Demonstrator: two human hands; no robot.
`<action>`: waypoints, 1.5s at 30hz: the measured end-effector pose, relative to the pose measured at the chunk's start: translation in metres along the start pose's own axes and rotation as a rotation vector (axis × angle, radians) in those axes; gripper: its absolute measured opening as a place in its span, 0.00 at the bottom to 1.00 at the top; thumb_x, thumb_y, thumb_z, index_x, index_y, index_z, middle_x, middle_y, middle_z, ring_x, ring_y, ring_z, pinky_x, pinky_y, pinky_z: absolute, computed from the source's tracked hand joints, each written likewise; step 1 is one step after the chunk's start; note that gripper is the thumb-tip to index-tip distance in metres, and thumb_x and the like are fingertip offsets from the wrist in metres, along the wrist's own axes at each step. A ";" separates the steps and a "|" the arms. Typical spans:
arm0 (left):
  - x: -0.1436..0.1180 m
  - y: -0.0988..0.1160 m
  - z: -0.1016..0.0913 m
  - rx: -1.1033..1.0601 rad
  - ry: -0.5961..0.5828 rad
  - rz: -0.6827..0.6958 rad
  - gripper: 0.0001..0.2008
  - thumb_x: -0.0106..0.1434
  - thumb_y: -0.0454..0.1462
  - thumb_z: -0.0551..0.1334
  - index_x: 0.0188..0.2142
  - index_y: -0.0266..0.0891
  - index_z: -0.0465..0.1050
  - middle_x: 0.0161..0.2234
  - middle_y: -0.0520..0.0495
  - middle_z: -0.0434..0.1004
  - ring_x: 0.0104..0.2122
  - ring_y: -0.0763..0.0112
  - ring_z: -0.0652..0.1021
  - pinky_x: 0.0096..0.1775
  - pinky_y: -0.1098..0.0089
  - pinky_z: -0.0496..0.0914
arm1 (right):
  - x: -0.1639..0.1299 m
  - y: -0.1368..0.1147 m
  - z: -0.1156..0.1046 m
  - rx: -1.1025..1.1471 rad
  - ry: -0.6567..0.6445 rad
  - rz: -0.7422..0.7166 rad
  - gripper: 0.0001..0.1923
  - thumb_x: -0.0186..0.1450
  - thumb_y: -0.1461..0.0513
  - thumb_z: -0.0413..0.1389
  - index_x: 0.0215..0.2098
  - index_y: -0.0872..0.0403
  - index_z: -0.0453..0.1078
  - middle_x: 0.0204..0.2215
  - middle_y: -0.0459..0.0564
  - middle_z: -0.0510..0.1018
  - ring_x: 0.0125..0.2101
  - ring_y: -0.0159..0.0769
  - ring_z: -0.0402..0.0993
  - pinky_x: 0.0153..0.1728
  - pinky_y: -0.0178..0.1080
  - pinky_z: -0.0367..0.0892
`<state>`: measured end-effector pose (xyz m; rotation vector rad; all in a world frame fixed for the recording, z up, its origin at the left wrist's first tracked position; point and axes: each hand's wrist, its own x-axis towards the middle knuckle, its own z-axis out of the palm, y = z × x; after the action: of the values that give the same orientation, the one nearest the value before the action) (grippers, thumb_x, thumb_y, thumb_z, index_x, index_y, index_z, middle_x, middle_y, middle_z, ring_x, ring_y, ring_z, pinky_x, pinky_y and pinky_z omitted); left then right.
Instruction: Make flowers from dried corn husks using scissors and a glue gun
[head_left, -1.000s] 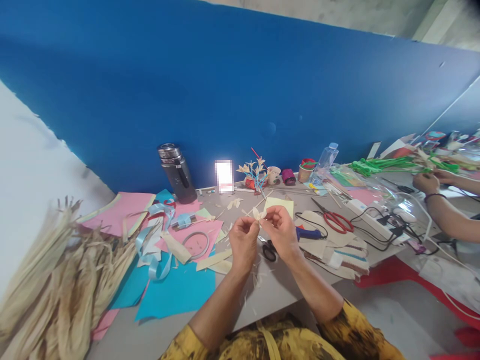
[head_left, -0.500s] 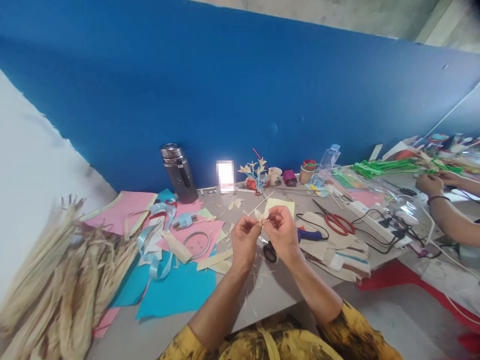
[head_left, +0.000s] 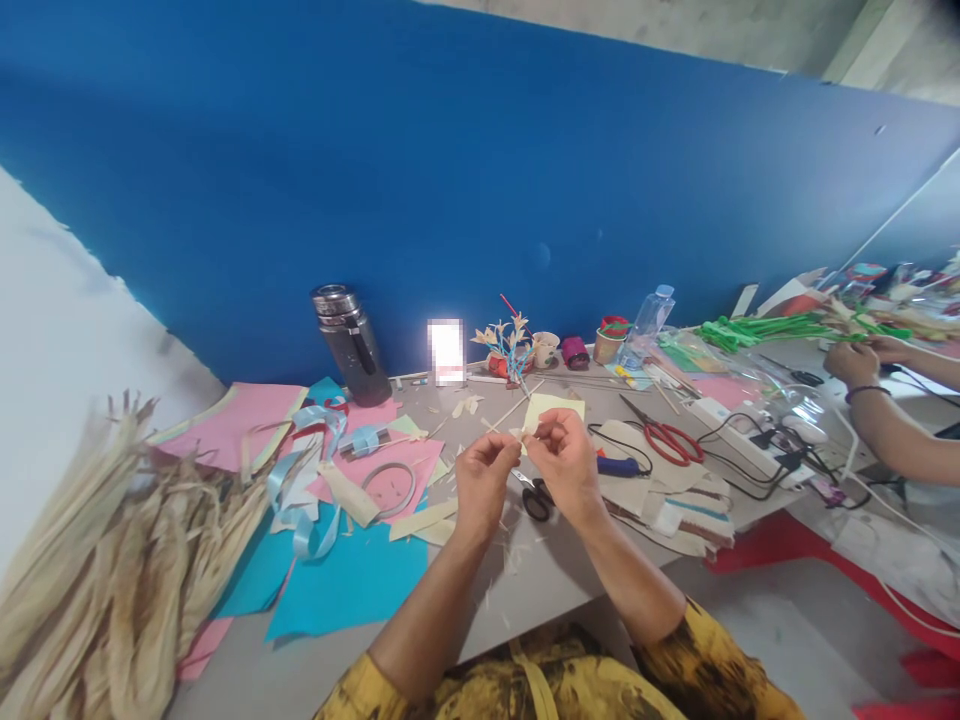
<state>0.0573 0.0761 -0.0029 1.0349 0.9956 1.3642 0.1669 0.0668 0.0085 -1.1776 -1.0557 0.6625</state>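
Observation:
My left hand (head_left: 484,482) and my right hand (head_left: 566,465) meet over the table, thumbs and fingers pinched. Between their fingertips is a small pale piece of corn husk (head_left: 519,436), mostly hidden by the fingers. Just beneath my hands lie black-handled scissors (head_left: 537,500). A yellow paper square (head_left: 574,407) is behind my right hand, and a blue-handled tool with a black cord (head_left: 622,467) lies to its right. Husk strips (head_left: 427,520) are left of my left hand. Farther back stand pale husk flowers on blue stems (head_left: 511,345).
Dried husks (head_left: 127,580) are heaped at the left, beside blue paper sheets (head_left: 352,590). A dark thermos (head_left: 352,345) stands by the wall. To the right are red-handled scissors (head_left: 673,445), a power strip (head_left: 739,438) and another person's hands (head_left: 855,365).
My fingers have closed further over the husk piece, whose petal-like tips showed more clearly before. My hands stay together in nearly the same place; the view has shifted slightly.

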 end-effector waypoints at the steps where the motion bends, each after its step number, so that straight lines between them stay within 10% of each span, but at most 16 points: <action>1: 0.000 0.000 0.000 0.025 0.001 0.006 0.07 0.54 0.38 0.67 0.24 0.37 0.74 0.23 0.52 0.72 0.27 0.73 0.71 0.34 0.71 0.66 | 0.000 0.000 0.000 0.000 0.002 0.002 0.15 0.55 0.61 0.60 0.39 0.51 0.64 0.23 0.38 0.71 0.20 0.28 0.67 0.22 0.31 0.64; 16: -0.001 -0.013 0.007 -0.193 -0.033 0.012 0.16 0.58 0.49 0.65 0.30 0.38 0.67 0.29 0.51 0.71 0.29 0.71 0.73 0.38 0.67 0.71 | -0.007 -0.001 0.005 0.090 -0.044 0.077 0.15 0.57 0.59 0.60 0.41 0.52 0.66 0.27 0.44 0.79 0.24 0.33 0.76 0.25 0.34 0.73; 35: -0.001 -0.008 0.000 0.160 0.204 0.174 0.08 0.64 0.41 0.59 0.30 0.41 0.67 0.23 0.54 0.69 0.26 0.70 0.70 0.34 0.70 0.65 | -0.014 -0.007 0.005 0.051 -0.072 0.012 0.10 0.61 0.59 0.58 0.40 0.52 0.68 0.34 0.51 0.82 0.25 0.33 0.75 0.28 0.36 0.74; 45: 0.002 -0.011 0.002 -0.088 0.069 0.106 0.11 0.61 0.43 0.62 0.29 0.40 0.66 0.22 0.55 0.68 0.25 0.74 0.69 0.33 0.71 0.65 | -0.008 -0.002 -0.001 0.028 -0.156 0.061 0.10 0.60 0.57 0.60 0.38 0.53 0.70 0.28 0.48 0.80 0.23 0.32 0.73 0.26 0.35 0.71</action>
<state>0.0620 0.0785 -0.0125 0.9925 0.9334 1.5263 0.1648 0.0587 0.0080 -1.1518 -1.1410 0.8249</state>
